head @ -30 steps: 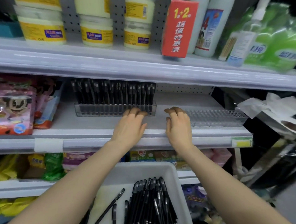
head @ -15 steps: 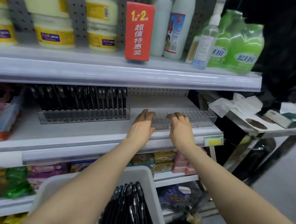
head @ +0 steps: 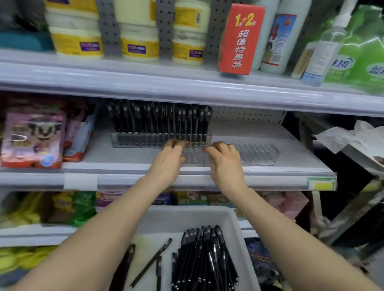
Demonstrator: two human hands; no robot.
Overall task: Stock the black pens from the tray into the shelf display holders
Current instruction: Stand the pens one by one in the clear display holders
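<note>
Black pens (head: pixel 204 267) fill the tray (head: pixel 233 216); our left hand (head: pixel 167 162) and right hand (head: pixel 226 165) grip the clear holder (head: pixel 258 153), fingers curled, below the red "1+2 超值特惠装" box (head: pixel 241 38).

Black pens (head: pixel 204 262) piled in white tray (head: pixel 181 217); clear holder (head: pixel 257 154) on shelf.

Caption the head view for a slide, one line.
Left hand and right hand grip the empty clear holder on the shelf beside the full holder; black pens wait in the white tray below.
</note>
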